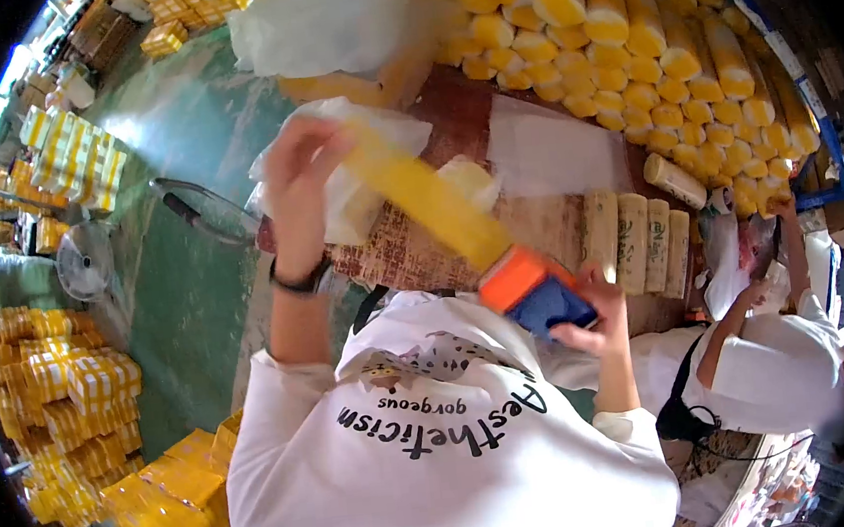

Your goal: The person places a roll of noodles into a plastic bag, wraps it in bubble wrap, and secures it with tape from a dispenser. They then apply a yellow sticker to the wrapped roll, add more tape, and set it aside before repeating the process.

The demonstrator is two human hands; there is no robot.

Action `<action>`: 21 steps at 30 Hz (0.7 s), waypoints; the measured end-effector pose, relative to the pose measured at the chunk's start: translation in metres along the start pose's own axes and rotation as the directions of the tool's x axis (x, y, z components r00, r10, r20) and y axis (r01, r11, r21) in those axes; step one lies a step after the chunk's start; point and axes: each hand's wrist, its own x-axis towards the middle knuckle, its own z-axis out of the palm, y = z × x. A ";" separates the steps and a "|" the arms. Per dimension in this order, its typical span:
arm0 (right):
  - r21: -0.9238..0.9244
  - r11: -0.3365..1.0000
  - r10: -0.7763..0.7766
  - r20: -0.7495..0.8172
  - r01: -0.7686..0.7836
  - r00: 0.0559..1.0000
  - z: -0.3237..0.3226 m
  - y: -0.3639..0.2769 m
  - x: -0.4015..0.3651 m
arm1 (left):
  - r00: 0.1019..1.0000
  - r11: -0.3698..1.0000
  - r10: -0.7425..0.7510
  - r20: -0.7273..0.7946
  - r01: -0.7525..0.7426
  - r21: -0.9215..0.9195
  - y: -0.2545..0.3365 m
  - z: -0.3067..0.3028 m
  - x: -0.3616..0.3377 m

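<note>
A wide strip of yellow tape (427,203) stretches diagonally in front of my chest. My left hand (305,163), slightly blurred and with a dark band on the wrist, pinches the strip's upper end. At the other end, my right hand (595,317) grips an orange and blue tape dispenser (537,292) from its right side. Below and beside my left hand lies a crumpled white plastic bag (349,205) on the worn reddish work table (401,255). Several pale cylindrical packs (633,240) with green print lie side by side beyond my right hand.
A tall stack of yellow-ended rolls (625,55) fills the back right. A co-worker in white (772,363) is at my right. Taped yellow boxes (61,385) and a fan (86,261) stand at left on the green floor (181,315). A white sheet (552,147) lies on the table.
</note>
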 end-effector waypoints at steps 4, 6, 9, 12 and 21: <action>0.330 0.820 0.507 -0.037 -0.468 0.861 -0.011 0.014 0.014 | 0.947 0.969 -0.233 0.222 0.208 0.131 -0.092 0.010 0.064; 0.472 0.722 0.584 -0.024 -0.506 0.811 -0.012 0.023 0.029 | 0.916 0.943 -0.309 0.258 0.259 0.210 -0.111 0.020 0.081; 0.570 0.632 0.627 0.023 -0.525 0.779 -0.018 0.051 0.046 | 0.889 0.902 -0.380 0.257 0.294 0.316 -0.135 0.024 0.095; 0.658 0.541 0.638 0.086 -0.524 0.766 -0.024 0.041 0.059 | 0.838 0.877 -0.461 0.291 0.379 0.296 -0.153 0.017 0.091; 0.691 0.504 0.637 0.108 -0.518 0.763 -0.035 0.041 0.055 | 0.628 0.683 -0.695 0.350 0.728 0.049 -0.195 0.015 0.027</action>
